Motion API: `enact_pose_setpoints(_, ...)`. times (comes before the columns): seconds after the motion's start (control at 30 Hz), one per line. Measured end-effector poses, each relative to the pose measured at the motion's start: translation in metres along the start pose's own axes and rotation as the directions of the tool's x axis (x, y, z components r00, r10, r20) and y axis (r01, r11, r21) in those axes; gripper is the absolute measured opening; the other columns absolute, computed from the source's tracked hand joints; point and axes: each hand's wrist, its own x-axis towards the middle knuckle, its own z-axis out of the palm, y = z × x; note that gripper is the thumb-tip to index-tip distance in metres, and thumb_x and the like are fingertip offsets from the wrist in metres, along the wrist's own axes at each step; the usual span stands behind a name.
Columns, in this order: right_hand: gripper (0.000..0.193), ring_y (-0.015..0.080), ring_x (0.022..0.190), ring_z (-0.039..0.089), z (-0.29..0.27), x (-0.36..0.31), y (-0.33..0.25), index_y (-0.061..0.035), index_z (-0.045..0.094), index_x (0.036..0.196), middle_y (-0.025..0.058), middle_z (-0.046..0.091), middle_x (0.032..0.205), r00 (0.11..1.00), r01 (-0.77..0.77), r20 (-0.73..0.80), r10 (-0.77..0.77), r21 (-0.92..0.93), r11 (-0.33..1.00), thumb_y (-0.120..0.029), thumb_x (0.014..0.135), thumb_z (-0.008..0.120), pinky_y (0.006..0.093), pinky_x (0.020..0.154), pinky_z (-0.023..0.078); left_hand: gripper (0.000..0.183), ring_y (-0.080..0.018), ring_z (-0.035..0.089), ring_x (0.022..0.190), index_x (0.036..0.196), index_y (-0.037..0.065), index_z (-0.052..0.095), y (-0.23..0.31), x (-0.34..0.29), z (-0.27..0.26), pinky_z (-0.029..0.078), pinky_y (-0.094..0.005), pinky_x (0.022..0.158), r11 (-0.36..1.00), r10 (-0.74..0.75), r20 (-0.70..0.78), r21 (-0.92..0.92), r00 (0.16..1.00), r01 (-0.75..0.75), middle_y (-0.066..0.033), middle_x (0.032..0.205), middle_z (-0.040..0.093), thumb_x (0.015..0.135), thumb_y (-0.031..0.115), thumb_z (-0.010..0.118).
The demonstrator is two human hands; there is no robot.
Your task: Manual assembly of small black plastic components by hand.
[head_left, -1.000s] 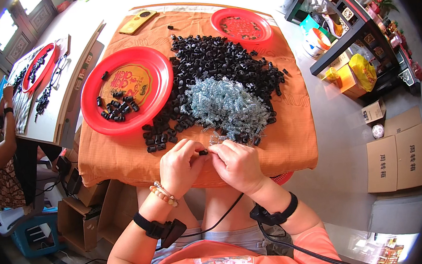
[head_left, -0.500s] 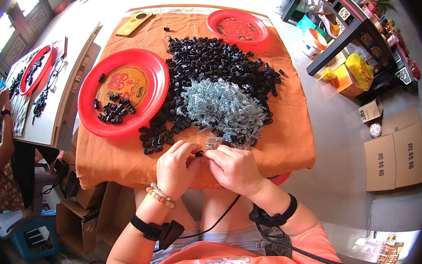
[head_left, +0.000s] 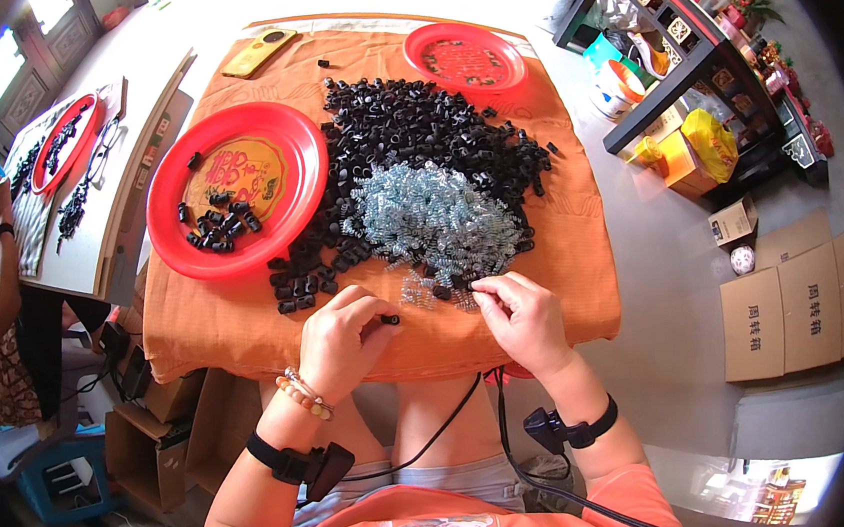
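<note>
Orange cloth [head_left: 247, 329] covers the table. At its left edge sits a large red plate [head_left: 161, 201] carrying a few black plastic parts. Near the front edge, the left hand [head_left: 343, 341] pinches one small black part [head_left: 390, 319] between thumb and fingers. A heap of black parts [head_left: 410, 129] and a pile of clear springs [head_left: 433, 217] fill the centre. The right hand [head_left: 522, 320], fingers curled closed, touches the springs' near edge; what it grips cannot be told.
</note>
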Motion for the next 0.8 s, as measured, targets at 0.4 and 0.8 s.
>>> enact_pose_setpoints(0.4,0.010,0.0258,0.068,0.065,0.026,0.014,-0.024,-0.0120,0.069,0.092,0.0047,0.063,0.081,0.991,0.129,-0.011,-0.130,-0.061,0.990,-0.009,0.083,0.068,0.0361,0.059,0.053,0.017,-0.0238,0.066,0.070,0.090,0.006,0.070,-0.001,0.000,-0.001,0.053,-0.0334,0.063,0.999,-0.042,0.024,0.010,0.999,0.041,-0.0066,0.082,0.061,0.075,0.010,0.076)
enact_pose_setpoints(0.8,0.014,0.0266,0.075,0.066,0.060,0.043,-0.040,-0.0111,0.070,0.096,0.0071,0.059,0.088,0.985,0.174,0.048,-0.168,-0.227,0.958,-0.009,0.082,0.067,0.0383,0.065,0.055,0.017,-0.0177,0.060,0.061,0.089,0.004,0.069,-0.004,-0.001,0.002,0.050,-0.0286,0.057,1.000,0.030,-0.039,-0.002,0.999,-0.031,-0.0052,0.080,0.060,0.074,0.007,0.078)
